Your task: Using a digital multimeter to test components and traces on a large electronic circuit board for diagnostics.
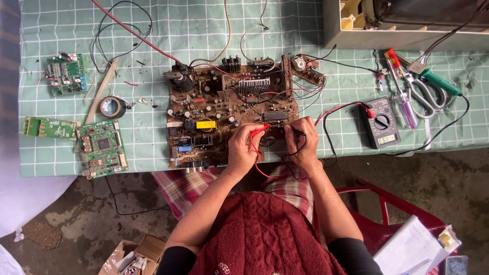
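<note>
Two probes (pixel 265 128) in both hands' fingers (pixel 250 136) over circuit board (pixel 224 102)

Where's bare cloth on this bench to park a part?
Free patches on the green checked tablecloth: top left, between the small green circuit board and the large brown circuit board; also between that board and the grey multimeter. Crowded: right side, with the screwdrivers and scissors. Left hand and right hand hold probes on the brown board.
</note>
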